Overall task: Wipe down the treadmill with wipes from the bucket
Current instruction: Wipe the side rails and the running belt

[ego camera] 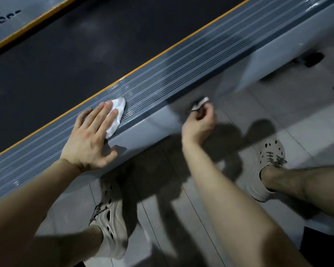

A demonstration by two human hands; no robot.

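The treadmill runs diagonally across the view, with a dark belt (pixel 69 54) and a grey ribbed side rail (pixel 181 60) edged by an orange strip. A white wipe (pixel 116 112) lies on the rail. My left hand (pixel 91 137) presses flat on the wipe, fingers spread, thumb over the rail's outer edge. My right hand (pixel 200 122) hangs beside the treadmill over the floor, fingers curled around a small dark and white object (pixel 200 104) that is blurred. No bucket is in view.
Grey tiled floor (pixel 278 112) lies to the right of the treadmill. My two feet in beige perforated shoes (pixel 109 224) (pixel 266 168) stand next to the rail. The far side rail (pixel 6 22) shows at top left. A dark treadmill foot (pixel 312 58) sits at upper right.
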